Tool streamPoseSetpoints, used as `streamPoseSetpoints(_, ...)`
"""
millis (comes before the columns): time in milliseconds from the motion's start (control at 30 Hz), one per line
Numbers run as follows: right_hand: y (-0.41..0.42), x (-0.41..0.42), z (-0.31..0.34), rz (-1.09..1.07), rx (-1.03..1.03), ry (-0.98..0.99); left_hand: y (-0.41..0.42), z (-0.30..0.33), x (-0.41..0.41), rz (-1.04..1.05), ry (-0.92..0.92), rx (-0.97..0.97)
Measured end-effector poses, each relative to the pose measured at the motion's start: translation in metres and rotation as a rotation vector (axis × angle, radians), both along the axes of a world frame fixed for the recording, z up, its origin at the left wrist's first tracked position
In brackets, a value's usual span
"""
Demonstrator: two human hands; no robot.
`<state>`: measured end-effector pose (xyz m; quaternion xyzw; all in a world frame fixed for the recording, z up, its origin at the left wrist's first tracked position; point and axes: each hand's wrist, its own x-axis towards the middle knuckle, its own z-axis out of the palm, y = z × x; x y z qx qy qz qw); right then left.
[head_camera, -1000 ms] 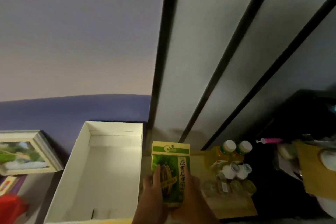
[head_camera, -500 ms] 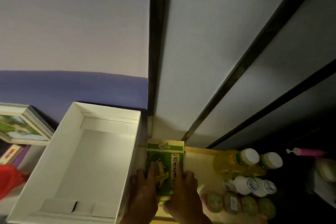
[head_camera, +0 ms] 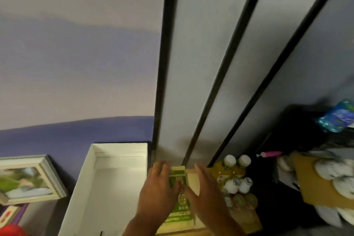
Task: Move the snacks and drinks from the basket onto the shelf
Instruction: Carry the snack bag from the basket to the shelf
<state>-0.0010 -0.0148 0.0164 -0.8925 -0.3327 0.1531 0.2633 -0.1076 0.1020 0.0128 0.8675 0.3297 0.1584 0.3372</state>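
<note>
change: both hands have spread open since half a second ago, fingers no longer wrapped on the green box [head_camera: 178, 193].
left hand [head_camera: 157, 191]: open, fingers splayed, touching the box's left edge; holding nothing.
right hand [head_camera: 205, 193]: open, flat, just right of the box.
box: lying on the wooden shelf [head_camera: 193, 180], print blurred, unreadable.
bottles [head_camera: 236, 175]: right of the box.
white tray [head_camera: 115, 188]: left of the box.
room: purple wall [head_camera: 76, 134].
</note>
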Motion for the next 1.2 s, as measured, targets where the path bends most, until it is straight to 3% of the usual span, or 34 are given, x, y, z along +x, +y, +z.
streamPoseSetpoints(200, -0.031, -0.096, 0.109, -0.109, 0.124, -0.148, 0.005, 0.092, -0.095, -0.157, -0.075, 0.089)
streamPoseSetpoints(333, -0.041, -0.168, 0.148, -0.136, 0.143, -0.179, 0.005, 0.134, -0.174, -0.115, -0.078, 0.153)
streamPoseSetpoints(700, -0.046, -0.369, 0.157, 0.207, 0.229, -0.148, -0.014, 0.153, -0.447, 0.268, -0.060, 0.283)
streamPoseSetpoints(1100, -0.020, -0.672, 0.170, 0.567, 0.232, -0.086, -0.057, 0.163, -0.804, 0.697, -0.009, 0.232)
streamPoseSetpoints(1200, -0.007, -0.747, 0.168, 0.608, 0.233, -0.082, -0.062, 0.159, -0.892, 0.719, 0.025, 0.206)
